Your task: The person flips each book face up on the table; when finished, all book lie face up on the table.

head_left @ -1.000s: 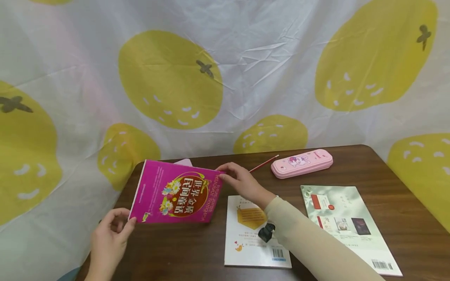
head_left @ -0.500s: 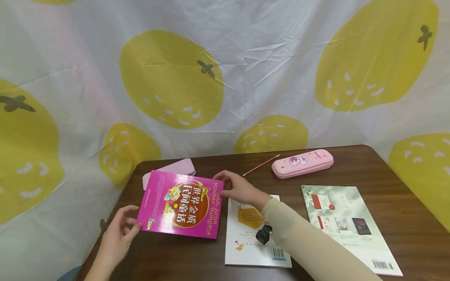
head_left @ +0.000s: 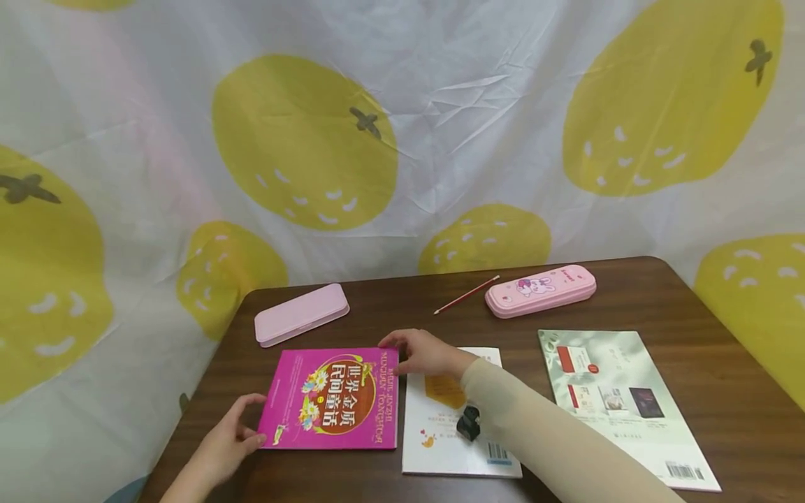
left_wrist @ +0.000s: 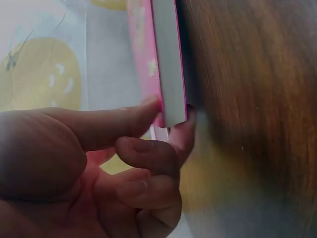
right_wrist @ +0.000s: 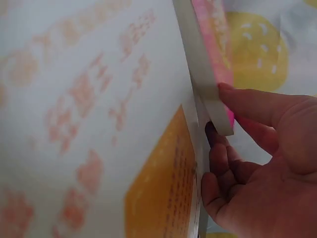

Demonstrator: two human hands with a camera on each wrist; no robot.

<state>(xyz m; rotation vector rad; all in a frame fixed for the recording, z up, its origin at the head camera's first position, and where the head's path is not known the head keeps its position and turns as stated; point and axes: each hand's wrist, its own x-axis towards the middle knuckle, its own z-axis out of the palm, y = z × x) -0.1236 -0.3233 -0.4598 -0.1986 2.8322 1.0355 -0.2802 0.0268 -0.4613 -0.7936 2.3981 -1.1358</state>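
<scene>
A magenta book (head_left: 295,398) with flowers and Chinese lettering on its cover lies nearly flat, low over the table, left of a white book (head_left: 440,447). My left hand (head_left: 229,440) pinches its near-left corner; in the left wrist view the thumb is on the cover and a finger is behind the page block (left_wrist: 171,64). At the far-right corner my right hand (head_left: 428,353) pinches it between thumb and fingers, reaching across the white book. In the right wrist view the right hand (right_wrist: 267,148) grips the book's corner close beside the white book's cover (right_wrist: 99,124).
A plain pink pencil case (head_left: 302,314) lies behind the magenta book. Farther right are a red pencil (head_left: 467,295) and a pink pencil case with a bunny (head_left: 541,290). A pale green book (head_left: 619,391) lies at the right of the brown table (head_left: 711,370).
Both hands have lowered the magenta book toward the table and nearer me, from tilted to almost flat. The plain pink pencil case behind it has come fully into view.
</scene>
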